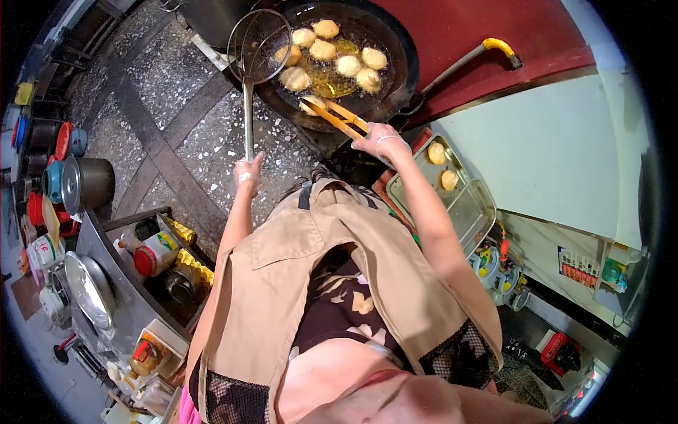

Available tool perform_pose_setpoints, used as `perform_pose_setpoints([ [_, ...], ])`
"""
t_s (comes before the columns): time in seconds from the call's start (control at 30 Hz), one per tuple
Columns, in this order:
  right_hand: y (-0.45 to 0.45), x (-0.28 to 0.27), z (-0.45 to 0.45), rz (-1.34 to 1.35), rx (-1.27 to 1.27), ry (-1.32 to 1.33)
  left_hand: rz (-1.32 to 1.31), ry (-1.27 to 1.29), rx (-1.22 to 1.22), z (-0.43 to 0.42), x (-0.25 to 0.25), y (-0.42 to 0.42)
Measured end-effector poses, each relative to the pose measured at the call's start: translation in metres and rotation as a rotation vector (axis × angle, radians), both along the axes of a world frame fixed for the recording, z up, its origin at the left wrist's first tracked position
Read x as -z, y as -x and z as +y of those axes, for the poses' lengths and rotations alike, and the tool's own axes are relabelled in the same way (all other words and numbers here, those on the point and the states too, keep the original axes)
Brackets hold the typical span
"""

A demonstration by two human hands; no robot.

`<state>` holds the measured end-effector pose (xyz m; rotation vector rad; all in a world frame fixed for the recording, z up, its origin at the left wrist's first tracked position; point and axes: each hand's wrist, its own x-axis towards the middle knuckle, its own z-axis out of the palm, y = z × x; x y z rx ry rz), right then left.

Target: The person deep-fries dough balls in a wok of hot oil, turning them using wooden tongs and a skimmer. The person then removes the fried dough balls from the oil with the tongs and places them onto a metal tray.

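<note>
My left hand, in a clear glove, is closed round the long handle of a wire skimmer. The skimmer's round mesh overlaps the left rim of a black wok. Several pale golden dough balls float in bubbling oil in the wok. My right hand, also gloved, grips a pair of wooden tongs at the wok's near edge. The tips of the tongs are at a dough ball low in the oil; whether they pinch it I cannot tell.
Right of the wok, a metal tray bears two fried balls. The wok's handle with a yellow grip sticks out towards a red panel. A large pot stands behind the skimmer. A cluttered counter lies at left.
</note>
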<state>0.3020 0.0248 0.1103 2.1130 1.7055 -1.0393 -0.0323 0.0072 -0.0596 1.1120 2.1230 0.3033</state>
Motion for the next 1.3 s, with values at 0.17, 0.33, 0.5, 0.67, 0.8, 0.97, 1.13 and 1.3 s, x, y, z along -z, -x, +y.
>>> perform_pose_setpoints([
  [0.17,-0.017,-0.006,0.001,-0.004,-0.057,0.002,-0.123,0.053,-0.086,-0.001,-0.018,-0.010],
  [0.33,-0.042,-0.007,0.005,-0.105,-0.108,-0.026,-0.143,0.031,-0.080,-0.003,-0.026,-0.007],
  [0.5,-0.049,-0.029,0.015,-0.228,-0.075,0.008,-0.043,0.043,-0.011,0.002,0.009,0.009],
  [0.67,-0.048,-0.025,0.018,-0.207,-0.080,-0.002,-0.063,0.090,-0.042,0.000,-0.001,0.005],
  [0.8,-0.047,-0.010,0.018,-0.148,-0.112,-0.027,-0.117,0.114,-0.082,-0.002,-0.004,0.000],
  [0.97,-0.029,-0.007,0.022,-0.082,-0.100,-0.017,-0.132,0.079,-0.120,-0.002,0.021,0.008],
  [1.13,-0.013,0.010,0.025,-0.026,-0.069,-0.027,-0.105,0.083,-0.097,0.000,0.026,0.012],
  [1.3,-0.016,0.007,0.018,-0.020,-0.094,-0.047,-0.048,0.094,-0.041,0.001,0.013,0.017],
])
